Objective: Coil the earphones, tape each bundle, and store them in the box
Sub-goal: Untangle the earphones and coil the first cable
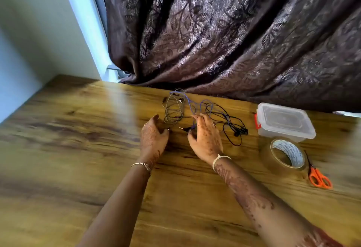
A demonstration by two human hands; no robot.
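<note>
1. Earphones (210,110) lay loose and tangled on the desk (78,139), close to its far edge and about midway along it.
2. A curtain (224,32) hung down onto that far edge, just behind the cords.
3. The box (283,120) stood with its lid on toward the far right corner, well apart from both hands.
4. The tape (291,152) sat just nearer than the box, and the scissors (313,171) lay beside it on the right.
5. The left hand (154,135) hovered low with loosely curled fingers and gripped nothing. The grey coil (173,110) lay just beyond its fingertips, with its long axis running near to far.
6. The right hand (207,135) had relaxed, spread fingers, the thumb apart, and its fingertips touched the purple cord (188,102).
7. The black set (241,131) sprawled to the right of that hand, which made the right hand the nearer one to it.
8. Nothing stood between hands and cords. Judging by the overlap, the crossed purple and black loops would need parting before coiling.
</note>
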